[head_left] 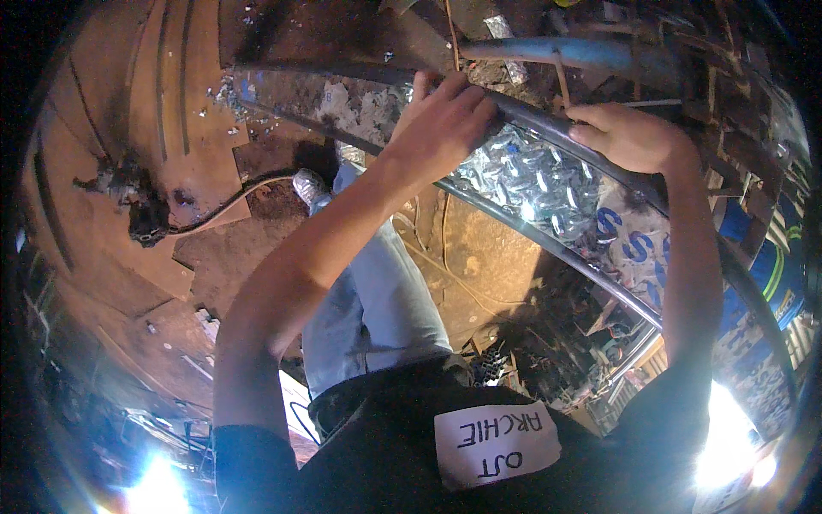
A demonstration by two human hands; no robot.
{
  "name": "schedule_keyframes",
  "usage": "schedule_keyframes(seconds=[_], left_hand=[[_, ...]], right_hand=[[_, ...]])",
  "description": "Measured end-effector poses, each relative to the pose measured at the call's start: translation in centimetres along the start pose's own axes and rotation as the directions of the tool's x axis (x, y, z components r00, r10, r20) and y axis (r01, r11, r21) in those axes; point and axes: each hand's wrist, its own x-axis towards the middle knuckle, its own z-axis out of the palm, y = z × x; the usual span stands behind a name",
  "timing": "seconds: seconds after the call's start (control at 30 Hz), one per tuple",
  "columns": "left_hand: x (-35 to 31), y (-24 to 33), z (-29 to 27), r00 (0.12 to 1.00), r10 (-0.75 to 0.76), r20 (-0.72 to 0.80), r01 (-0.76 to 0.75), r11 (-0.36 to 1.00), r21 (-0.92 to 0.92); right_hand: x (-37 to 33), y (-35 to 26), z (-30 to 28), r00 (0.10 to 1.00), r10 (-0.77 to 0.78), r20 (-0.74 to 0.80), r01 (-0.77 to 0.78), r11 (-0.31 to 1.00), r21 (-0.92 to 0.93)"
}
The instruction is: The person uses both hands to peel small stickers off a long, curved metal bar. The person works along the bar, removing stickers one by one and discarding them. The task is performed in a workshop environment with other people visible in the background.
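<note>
A long frame of two dark metal tubes (544, 128) crosses the view from far left to near right. Between the tubes lies a printed sheet (629, 236) with blue lettering, strewn with shiny crumpled metal pieces (531, 184). My left hand (443, 122) is closed over the far tube, its fingers curled round it. Further right, my right hand (638, 139) is closed at the same tube, fingertips and thumb drawn together. What lies between those fingers is hidden. A thin rod (562, 79) ends close to these fingertips; I cannot tell whether they touch it.
Brown boards (163, 94) cover the ground on the left, with a dark tool-like object and cable (150, 214) on them. A blue pipe (565, 51) lies beyond the frame. Metal scrap (565, 360) is heaped near my legs. Bright lights glare at both lower corners.
</note>
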Motion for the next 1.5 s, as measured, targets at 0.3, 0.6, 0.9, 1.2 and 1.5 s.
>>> schedule_keyframes(seconds=[0.3, 0.6, 0.9, 1.2, 1.5], left_hand=[[0.0, -0.6, 1.2, 0.977, -0.076, 0.201, 0.128, 0.959, -0.254], [-0.8, 1.7, 2.1, 0.909, -0.418, 0.001, 0.391, 0.850, -0.354], [-2.2, 2.7, 1.9, 0.766, -0.642, -0.014, 0.558, 0.676, -0.481], [-2.1, 2.6, 1.1, 0.917, -0.387, -0.097, 0.382, 0.922, -0.064], [-1.4, 2.2, 1.7, 0.927, -0.375, 0.003, 0.372, 0.919, -0.129]], right_hand=[[0.1, -0.1, -0.1, 1.000, -0.025, 0.003, 0.025, 0.999, 0.037], [0.6, 0.7, 0.7, 0.998, -0.055, -0.027, 0.058, 0.993, 0.106], [0.4, 0.9, 0.8, 0.999, -0.001, -0.052, 0.002, 1.000, 0.022], [0.8, 1.7, 1.5, 0.988, -0.113, -0.103, 0.124, 0.986, 0.110], [0.9, 1.7, 1.5, 0.975, -0.182, -0.125, 0.197, 0.973, 0.121]])
